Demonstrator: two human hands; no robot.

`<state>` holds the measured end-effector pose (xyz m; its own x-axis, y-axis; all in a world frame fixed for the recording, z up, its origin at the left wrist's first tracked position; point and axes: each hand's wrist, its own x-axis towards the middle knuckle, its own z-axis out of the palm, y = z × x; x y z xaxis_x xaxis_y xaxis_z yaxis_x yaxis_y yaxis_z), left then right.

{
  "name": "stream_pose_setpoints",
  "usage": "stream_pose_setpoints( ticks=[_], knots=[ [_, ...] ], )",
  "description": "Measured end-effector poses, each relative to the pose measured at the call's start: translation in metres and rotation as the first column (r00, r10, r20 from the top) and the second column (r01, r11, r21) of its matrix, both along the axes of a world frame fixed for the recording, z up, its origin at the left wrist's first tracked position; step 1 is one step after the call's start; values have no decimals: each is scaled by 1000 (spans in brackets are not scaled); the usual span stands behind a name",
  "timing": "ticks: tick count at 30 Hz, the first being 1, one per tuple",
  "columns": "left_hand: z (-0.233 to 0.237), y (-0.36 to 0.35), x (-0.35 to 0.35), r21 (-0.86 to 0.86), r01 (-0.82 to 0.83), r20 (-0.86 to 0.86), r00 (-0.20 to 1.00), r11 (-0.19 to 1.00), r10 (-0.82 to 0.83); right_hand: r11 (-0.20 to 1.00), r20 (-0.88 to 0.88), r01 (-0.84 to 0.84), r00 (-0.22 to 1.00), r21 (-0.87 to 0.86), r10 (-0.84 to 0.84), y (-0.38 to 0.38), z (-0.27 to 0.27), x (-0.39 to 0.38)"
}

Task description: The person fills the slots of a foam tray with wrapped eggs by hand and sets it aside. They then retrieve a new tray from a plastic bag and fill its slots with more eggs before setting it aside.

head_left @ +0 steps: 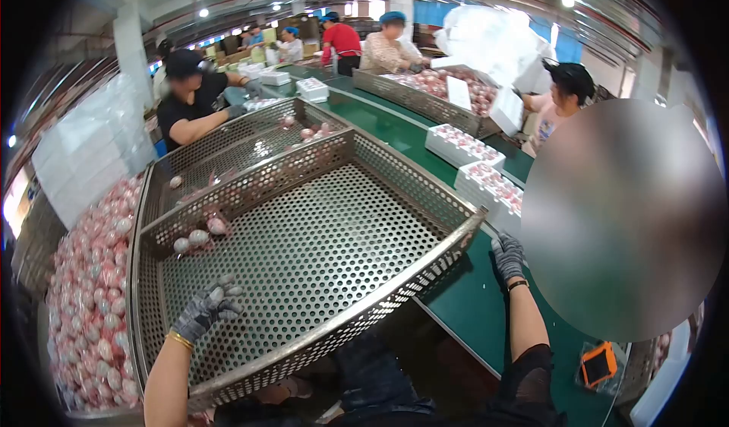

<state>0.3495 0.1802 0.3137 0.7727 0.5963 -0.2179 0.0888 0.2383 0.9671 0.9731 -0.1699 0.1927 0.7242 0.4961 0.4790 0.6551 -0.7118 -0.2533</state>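
My left hand (206, 305), in a grey glove, is over the near left part of a perforated metal tray (319, 229). Its fingers are apart and nothing is in them. A few wrapped round items (199, 237) lie by the tray's left divider, beyond that hand. My right hand (509, 255), also gloved, is above the green conveyor belt (474, 290), just right of the tray's right corner. Its fingers look pressed together; what they hold, if anything, I cannot make out. White foam boxes (490, 188) filled with wrapped items stand on the belt beyond it.
Wrapped items (95, 298) are heaped at the left. A person in black (190, 100) works beyond the tray, and others stand along the belt. Across it is another full metal tray (456, 85). An orange-framed device (598, 365) lies at lower right. A large blur covers the right side.
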Motion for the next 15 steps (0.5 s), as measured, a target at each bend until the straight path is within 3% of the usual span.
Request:
stream_pose_setpoints(
  ticks=[2,4,6,8,9,10,11,12,15],
  knots=[
    [20,-12,6,102,14,-78,997,995,-6,973,-12,160,986,-166,-165,24,32,-20],
    [30,-16,11,233,46,-15,999,971,-44,890,21,303,949,-342,-315,43,44,-21],
    [52,-24,16,406,69,67,992,911,-104,885,106,295,955,-361,-276,52,31,-3],
    [95,-59,23,544,51,172,970,837,-170,980,134,134,984,-144,-115,56,16,12],
    [121,-85,20,577,18,229,956,816,-183,975,167,137,980,-175,-108,56,1,29],
    [142,-112,9,618,-25,302,930,786,-208,971,62,120,992,-204,-110,61,25,-1],
    [166,-139,-3,624,-12,284,935,781,-213,991,91,12,996,-132,0,57,-3,32],
    [183,-157,-16,649,-10,291,927,761,-236,960,24,28,999,-279,-22,58,18,12],
    [207,-199,-54,753,15,371,816,658,-443,972,-18,-201,979,117,205,54,-10,40]
  ],
)
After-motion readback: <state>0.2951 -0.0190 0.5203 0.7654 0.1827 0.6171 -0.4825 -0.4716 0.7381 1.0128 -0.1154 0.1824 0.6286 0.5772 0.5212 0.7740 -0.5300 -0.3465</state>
